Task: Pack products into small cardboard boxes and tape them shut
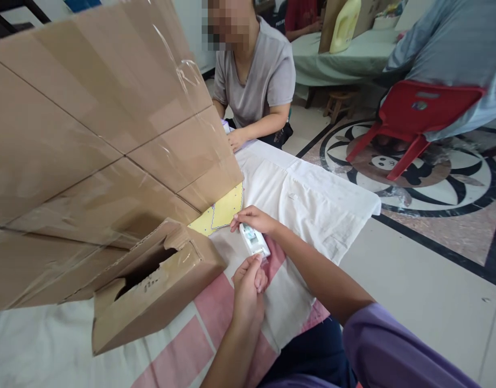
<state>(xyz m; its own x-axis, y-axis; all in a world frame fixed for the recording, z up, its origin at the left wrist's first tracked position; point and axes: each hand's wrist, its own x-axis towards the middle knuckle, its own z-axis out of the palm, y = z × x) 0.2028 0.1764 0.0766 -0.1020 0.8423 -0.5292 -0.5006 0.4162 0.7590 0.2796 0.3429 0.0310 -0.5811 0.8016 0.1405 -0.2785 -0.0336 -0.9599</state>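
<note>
A small white box (254, 240) with a pale greenish window on its upper face is held slantwise just above the cloth. My right hand (253, 218) grips its far end, fingers bent over the edge. At the near end my left hand (248, 275) is closed, with thumb and forefinger pinched against the box's edge. Whether a thin film or flap lies in that pinch is too small to tell. Left of my hands stands a brown carton (162, 285) with a torn-edged opening on top.
Large taped cardboard panels (110, 134) rise on the left. A yellow patterned sheet (227, 207) lies beneath their edge on the cloth-covered table (308, 188). Across it sits a person (258, 75) in a grey top. Beyond are a red chair (429, 108) and a yellow jug (345, 27).
</note>
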